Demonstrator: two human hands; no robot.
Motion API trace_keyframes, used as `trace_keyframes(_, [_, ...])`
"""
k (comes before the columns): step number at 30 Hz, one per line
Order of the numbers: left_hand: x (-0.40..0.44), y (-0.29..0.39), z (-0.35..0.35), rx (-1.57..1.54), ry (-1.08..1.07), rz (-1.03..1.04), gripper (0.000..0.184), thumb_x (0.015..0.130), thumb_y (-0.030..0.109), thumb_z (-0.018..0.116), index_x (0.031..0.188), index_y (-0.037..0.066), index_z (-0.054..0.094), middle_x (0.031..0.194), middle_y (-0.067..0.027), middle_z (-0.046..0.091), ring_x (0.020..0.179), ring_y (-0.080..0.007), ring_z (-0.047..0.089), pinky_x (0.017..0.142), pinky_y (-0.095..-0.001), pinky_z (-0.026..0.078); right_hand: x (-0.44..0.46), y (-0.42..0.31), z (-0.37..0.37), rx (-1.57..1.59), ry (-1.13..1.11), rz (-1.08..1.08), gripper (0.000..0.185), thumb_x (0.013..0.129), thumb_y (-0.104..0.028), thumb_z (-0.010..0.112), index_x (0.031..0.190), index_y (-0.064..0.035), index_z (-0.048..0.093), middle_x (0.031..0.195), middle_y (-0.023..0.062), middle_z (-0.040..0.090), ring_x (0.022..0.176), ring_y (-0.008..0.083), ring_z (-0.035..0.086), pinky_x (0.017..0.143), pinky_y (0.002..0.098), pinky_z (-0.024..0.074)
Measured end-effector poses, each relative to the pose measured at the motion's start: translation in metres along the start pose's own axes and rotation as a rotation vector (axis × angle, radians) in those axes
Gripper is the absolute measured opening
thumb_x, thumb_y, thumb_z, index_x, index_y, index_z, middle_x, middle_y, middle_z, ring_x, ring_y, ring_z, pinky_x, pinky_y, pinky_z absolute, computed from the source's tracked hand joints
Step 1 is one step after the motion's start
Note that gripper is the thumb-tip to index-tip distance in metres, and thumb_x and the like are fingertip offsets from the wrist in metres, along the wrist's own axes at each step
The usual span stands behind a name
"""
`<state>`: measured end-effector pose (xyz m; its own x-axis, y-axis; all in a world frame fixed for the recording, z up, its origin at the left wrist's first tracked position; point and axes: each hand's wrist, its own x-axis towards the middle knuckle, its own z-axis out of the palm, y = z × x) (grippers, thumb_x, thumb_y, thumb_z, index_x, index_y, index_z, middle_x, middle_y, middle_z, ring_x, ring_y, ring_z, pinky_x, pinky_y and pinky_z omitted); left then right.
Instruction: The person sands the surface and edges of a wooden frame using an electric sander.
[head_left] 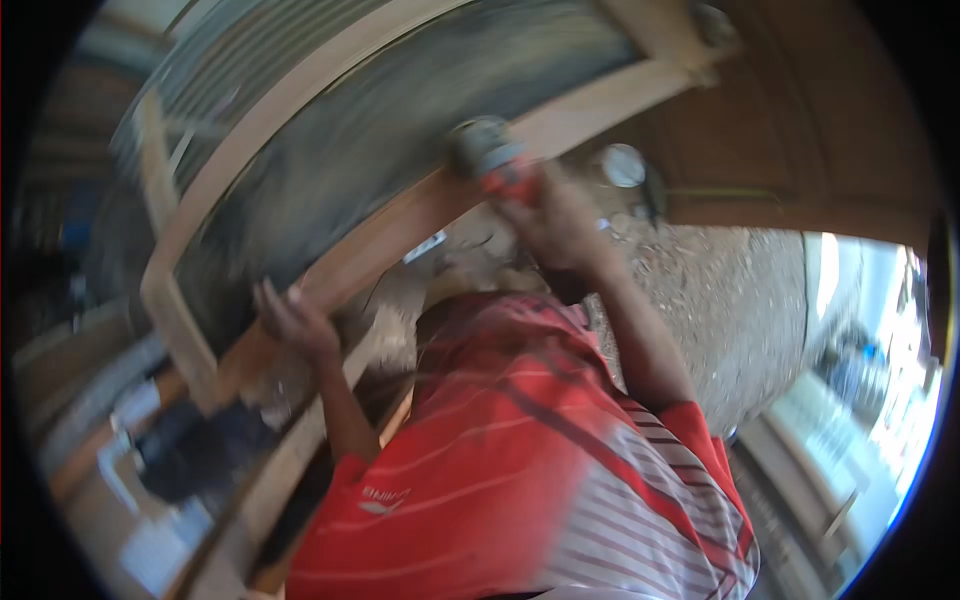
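Note:
A long wooden frame [400, 232] with a dark inner panel [400, 130] lies across the upper part of the view. My right hand [550, 215] is wrapped round a red and grey power tool [490, 155], whose head rests on or just over the frame's near rail. At the left, my left hand [300, 325] is by the near rail with its fingers apart and nothing in them. Motion blurs the tool and both hands, so contact with the wood is hard to make out.
Brown wooden panels [820, 120] stand at the upper right. A round pale lid or tin [623, 165] is beyond my right forearm. The ground [700, 300] is strewn with shavings. Boards [270, 480] and a dark object [200, 450] lie at the lower left.

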<state>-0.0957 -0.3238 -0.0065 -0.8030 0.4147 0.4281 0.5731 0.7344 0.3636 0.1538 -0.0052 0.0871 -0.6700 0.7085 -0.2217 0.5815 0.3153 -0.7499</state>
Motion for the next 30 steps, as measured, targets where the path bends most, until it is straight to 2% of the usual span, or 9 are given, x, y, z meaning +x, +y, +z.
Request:
trace_keyframes(2, [-0.002, -0.016, -0.016, 0.018, 0.013, -0.167, 0.060, 0.110, 0.042, 0.044, 0.152, 0.000, 0.045, 0.160, -0.0250, 0.041, 0.150, -0.0452, 0.034, 0.121, -0.0602, 0.023, 0.009, 0.013, -0.016, -0.022, 0.027, 0.167, 0.056, 0.096, -0.047, 0.070, 0.117, 0.0019, 0.054, 0.097, 0.0295, 0.070, 0.091, 0.0466, 0.070, 0.078, 0.0521, 0.0525])
trace_keyframes(4, [-0.008, -0.027, -0.023, 0.027, 0.040, -0.290, 0.064, 0.110, 0.048, 0.042, 0.153, 0.001, 0.045, 0.161, -0.0244, 0.040, 0.151, -0.0446, 0.032, 0.121, -0.0625, 0.020, 0.019, 0.034, -0.038, -0.043, 0.165, 0.190, 0.061, 0.093, -0.054, 0.072, 0.108, 0.0036, 0.060, 0.093, 0.0225, 0.070, 0.082, 0.0325, 0.069, 0.076, 0.0450, 0.0543])
trace_keyframes(8, [-0.015, -0.061, -0.033, 0.053, 0.121, -0.425, 0.070, 0.109, 0.055, 0.038, 0.154, 0.001, 0.044, 0.161, -0.0255, 0.039, 0.151, -0.0438, 0.032, 0.121, -0.0627, 0.021, 0.012, 0.019, -0.034, -0.018, 0.157, 0.216, 0.063, 0.094, -0.055, 0.070, 0.117, 0.0035, 0.060, 0.094, 0.0218, 0.071, 0.084, 0.0287, 0.070, 0.075, 0.0429, 0.0544])
trace_keyframes(15, [0.004, -0.093, -0.033, -0.080, 0.254, -0.457, 0.078, 0.110, 0.057, 0.031, 0.151, -0.009, 0.041, 0.154, -0.0337, 0.041, 0.145, -0.0472, 0.041, 0.120, -0.0520, 0.033, -0.019, -0.067, 0.066, -0.128, -0.258, 0.032, 0.065, 0.093, -0.045, 0.072, 0.124, 0.0056, 0.046, 0.094, 0.0332, 0.070, 0.086, 0.0506, 0.070, 0.073, 0.0569, 0.0549])
trace_keyframes(17, [0.012, -0.093, -0.030, -0.180, 0.303, -0.532, 0.080, 0.110, 0.058, 0.029, 0.150, -0.010, 0.041, 0.152, -0.0352, 0.042, 0.143, -0.0474, 0.043, 0.119, -0.0504, 0.036, -0.020, -0.093, 0.089, -0.180, -0.461, 0.015, 0.064, 0.093, -0.042, 0.073, 0.124, 0.0049, 0.043, 0.092, 0.0321, 0.070, 0.084, 0.0505, 0.070, 0.072, 0.0587, 0.0549])
trace_keyframes(20, [0.013, -0.093, -0.030, -0.146, 0.290, -0.572, 0.080, 0.110, 0.058, 0.028, 0.150, -0.011, 0.041, 0.151, -0.0358, 0.043, 0.141, -0.0468, 0.046, 0.117, -0.0494, 0.039, -0.023, -0.100, 0.111, -0.089, -0.477, -0.155, 0.061, 0.093, -0.041, 0.074, 0.121, 0.0045, 0.043, 0.091, 0.0322, 0.069, 0.082, 0.0493, 0.071, 0.071, 0.0582, 0.0561])
trace_keyframes(23, [0.015, -0.088, -0.035, -0.117, 0.250, -0.577, 0.080, 0.111, 0.058, 0.028, 0.150, -0.011, 0.041, 0.151, -0.0357, 0.043, 0.140, -0.0464, 0.047, 0.115, -0.0496, 0.041, -0.023, -0.097, 0.096, -0.168, -0.479, -0.007, 0.062, 0.092, -0.041, 0.074, 0.122, 0.0052, 0.046, 0.094, 0.0321, 0.070, 0.088, 0.0480, 0.072, 0.075, 0.0553, 0.0563])
trace_keyframes(26, [0.011, -0.094, -0.039, -0.099, 0.240, -0.605, 0.078, 0.110, 0.057, 0.031, 0.148, -0.010, 0.044, 0.148, -0.0350, 0.047, 0.138, -0.0465, 0.049, 0.113, -0.0501, 0.042, -0.021, -0.072, 0.061, -0.114, -0.230, 0.148, 0.063, 0.091, -0.041, 0.074, 0.125, 0.0054, 0.049, 0.100, 0.0317, 0.071, 0.096, 0.0458, 0.072, 0.080, 0.0518, 0.0557])
trace_keyframes(30, [0.007, -0.120, -0.027, -0.043, 0.207, -0.532, 0.072, 0.109, 0.054, 0.040, 0.144, -0.008, 0.051, 0.140, -0.0334, 0.056, 0.130, -0.0470, 0.056, 0.111, -0.0509, 0.043, -0.006, -0.008, 0.001, -0.001, 0.125, 0.238, 0.063, 0.089, -0.048, 0.075, 0.121, 0.0049, 0.060, 0.097, 0.0215, 0.072, 0.090, 0.0283, 0.072, 0.082, 0.0419, 0.0552])
